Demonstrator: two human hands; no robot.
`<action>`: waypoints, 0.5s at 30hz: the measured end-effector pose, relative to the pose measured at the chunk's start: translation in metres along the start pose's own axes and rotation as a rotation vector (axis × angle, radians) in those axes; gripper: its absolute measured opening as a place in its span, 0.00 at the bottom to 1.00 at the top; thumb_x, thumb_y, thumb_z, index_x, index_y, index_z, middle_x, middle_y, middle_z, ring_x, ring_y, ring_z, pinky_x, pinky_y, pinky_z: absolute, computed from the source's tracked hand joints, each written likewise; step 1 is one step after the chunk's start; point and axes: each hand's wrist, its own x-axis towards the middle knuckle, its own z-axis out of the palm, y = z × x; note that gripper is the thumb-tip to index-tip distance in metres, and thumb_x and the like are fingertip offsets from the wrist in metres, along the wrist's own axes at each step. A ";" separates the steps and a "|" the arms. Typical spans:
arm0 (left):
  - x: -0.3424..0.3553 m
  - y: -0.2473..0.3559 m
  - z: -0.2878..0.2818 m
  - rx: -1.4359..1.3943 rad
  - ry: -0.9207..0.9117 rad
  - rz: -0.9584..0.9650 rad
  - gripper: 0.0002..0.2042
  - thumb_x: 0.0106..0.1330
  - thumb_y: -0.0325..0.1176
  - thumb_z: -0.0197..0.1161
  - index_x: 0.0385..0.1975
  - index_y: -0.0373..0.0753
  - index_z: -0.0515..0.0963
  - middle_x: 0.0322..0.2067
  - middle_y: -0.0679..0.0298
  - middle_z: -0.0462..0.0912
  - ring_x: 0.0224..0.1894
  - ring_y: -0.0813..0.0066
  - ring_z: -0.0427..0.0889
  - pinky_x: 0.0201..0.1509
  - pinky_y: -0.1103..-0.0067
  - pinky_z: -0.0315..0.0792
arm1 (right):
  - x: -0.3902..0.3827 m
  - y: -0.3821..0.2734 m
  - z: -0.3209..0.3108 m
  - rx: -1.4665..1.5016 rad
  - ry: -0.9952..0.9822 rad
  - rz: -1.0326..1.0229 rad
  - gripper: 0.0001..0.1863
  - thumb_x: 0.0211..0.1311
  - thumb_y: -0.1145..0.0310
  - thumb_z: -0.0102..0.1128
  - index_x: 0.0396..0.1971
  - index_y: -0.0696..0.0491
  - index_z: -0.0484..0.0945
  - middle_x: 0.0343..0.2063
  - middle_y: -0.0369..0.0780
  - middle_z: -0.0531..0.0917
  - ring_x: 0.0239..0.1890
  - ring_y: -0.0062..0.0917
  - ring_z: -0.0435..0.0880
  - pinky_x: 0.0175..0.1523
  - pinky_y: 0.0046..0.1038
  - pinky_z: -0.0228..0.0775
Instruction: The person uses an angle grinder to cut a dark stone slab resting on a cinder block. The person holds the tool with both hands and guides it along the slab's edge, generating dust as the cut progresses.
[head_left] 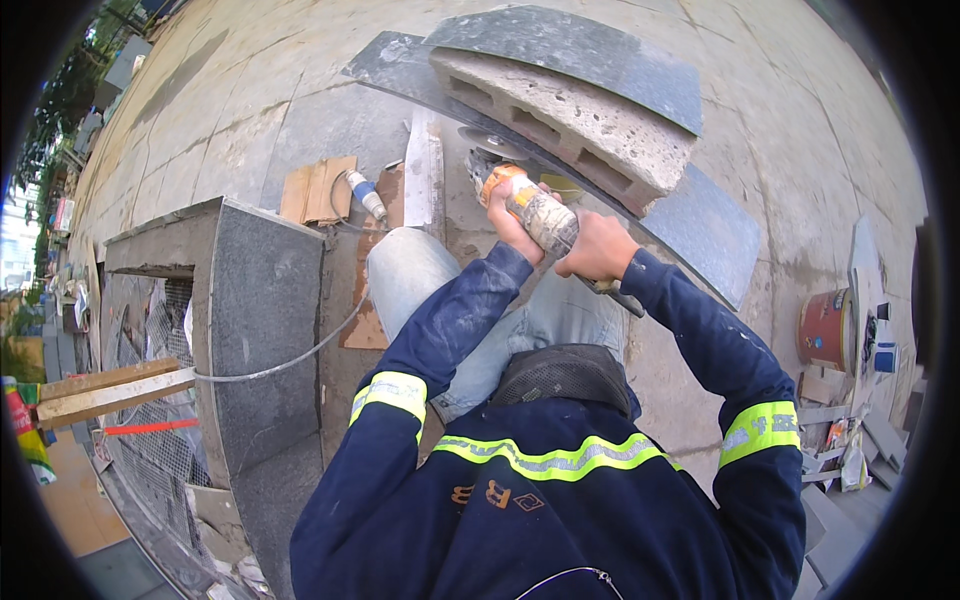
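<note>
Both my hands hold an angle grinder [548,222] with an orange head and a dusty white body. My left hand [512,225] wraps round the body just behind the head. My right hand [600,248] grips the rear end, near the cord. The cutting disc [492,141] is beside the near edge of a dark grey stone slab [392,62]; whether it touches the edge I cannot tell. On the slab rests a hollow concrete block [570,125]. Another grey slab [560,42] leans over the block's far side.
Left of my knees lie cardboard pieces [308,190], a blue-and-white plug connector [366,194] and a grey cable [300,367]. A stone-clad structure [265,330] stands further left, with wooden bars [120,392] beside it. At right are a red bucket [826,330] and stacked slab offcuts [885,435].
</note>
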 end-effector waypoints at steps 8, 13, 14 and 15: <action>0.020 0.017 -0.006 0.012 -0.003 0.011 0.25 0.52 0.52 0.58 0.38 0.37 0.66 0.31 0.58 0.72 0.34 0.58 0.75 0.40 0.65 0.74 | 0.024 -0.008 0.001 -0.023 -0.008 -0.010 0.34 0.29 0.55 0.70 0.35 0.67 0.75 0.33 0.55 0.82 0.38 0.42 0.83 0.44 0.32 0.76; 0.029 0.025 -0.002 0.055 0.042 0.056 0.27 0.51 0.54 0.59 0.37 0.34 0.67 0.30 0.58 0.72 0.33 0.58 0.75 0.40 0.65 0.74 | 0.043 -0.008 0.004 -0.011 -0.020 -0.014 0.34 0.29 0.55 0.70 0.35 0.68 0.77 0.33 0.54 0.82 0.38 0.41 0.83 0.44 0.31 0.76; 0.032 0.028 -0.004 0.046 0.036 0.039 0.27 0.51 0.54 0.59 0.37 0.33 0.67 0.30 0.58 0.72 0.33 0.58 0.75 0.40 0.65 0.74 | 0.046 -0.010 0.004 -0.010 -0.013 -0.014 0.34 0.29 0.55 0.69 0.34 0.68 0.78 0.33 0.54 0.82 0.38 0.41 0.83 0.44 0.30 0.76; 0.036 0.031 -0.006 0.038 0.030 0.021 0.27 0.51 0.54 0.59 0.37 0.33 0.67 0.30 0.58 0.72 0.34 0.58 0.75 0.41 0.65 0.74 | 0.049 -0.011 0.003 -0.011 -0.035 -0.006 0.34 0.29 0.54 0.69 0.34 0.68 0.78 0.33 0.54 0.82 0.38 0.41 0.83 0.44 0.30 0.76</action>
